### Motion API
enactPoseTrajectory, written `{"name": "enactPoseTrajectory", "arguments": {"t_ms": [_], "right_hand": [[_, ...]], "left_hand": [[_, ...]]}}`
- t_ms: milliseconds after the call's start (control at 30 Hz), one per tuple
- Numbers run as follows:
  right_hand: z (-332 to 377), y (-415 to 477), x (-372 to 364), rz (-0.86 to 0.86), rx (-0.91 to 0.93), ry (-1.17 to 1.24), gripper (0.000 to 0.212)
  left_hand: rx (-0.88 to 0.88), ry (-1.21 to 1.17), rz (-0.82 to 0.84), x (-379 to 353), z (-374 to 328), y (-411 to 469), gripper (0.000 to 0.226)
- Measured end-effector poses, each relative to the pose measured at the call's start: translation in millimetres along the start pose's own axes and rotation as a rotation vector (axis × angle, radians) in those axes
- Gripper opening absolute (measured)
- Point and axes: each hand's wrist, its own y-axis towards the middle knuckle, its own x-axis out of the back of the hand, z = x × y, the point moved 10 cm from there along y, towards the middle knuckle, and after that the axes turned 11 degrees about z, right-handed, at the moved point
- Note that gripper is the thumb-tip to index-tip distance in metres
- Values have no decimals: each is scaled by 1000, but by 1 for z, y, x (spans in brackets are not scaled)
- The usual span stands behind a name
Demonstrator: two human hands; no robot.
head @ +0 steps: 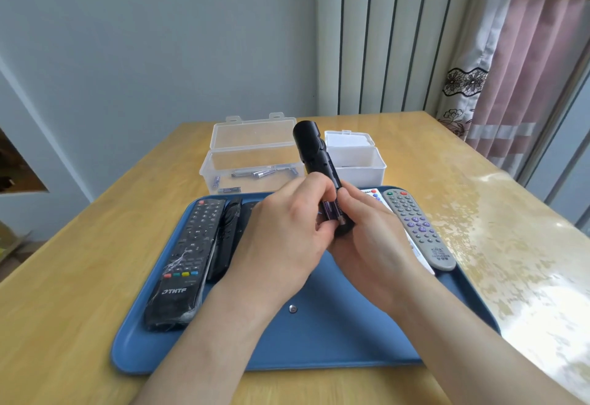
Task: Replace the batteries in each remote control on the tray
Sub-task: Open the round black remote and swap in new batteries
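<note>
Both hands hold a black remote (314, 149) tilted up above the blue tray (335, 344), back side toward me, battery bay open. My right hand (367, 238) grips its lower end from beneath. My left hand (287, 232) has its fingertips on the purple batteries (332, 209) in the bay. On the tray lie a large black remote (185, 264) at the left, two slim black remotes (228, 238) beside it, and a grey remote (418, 229) with purple buttons at the right. A white remote (372, 194) is mostly hidden behind my right hand.
Behind the tray stands an open clear plastic box (252, 161) with several batteries in it, and a white box (354, 158) to its right, both on the wooden table (79, 261). A small round metal piece (292, 308) lies on the tray. A curtain hangs at the right.
</note>
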Motion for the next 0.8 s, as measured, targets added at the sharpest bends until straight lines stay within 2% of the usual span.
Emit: {"name": "enactPoseTrajectory", "arguments": {"t_ms": [233,800], "right_hand": [[2,1,7,-35,16,12,32],[3,2,10,-38,45,45,35]], "left_hand": [[-53,-32,-37,1,-4,-2,26],[49,-105,-55,4,9,-3,22]]}}
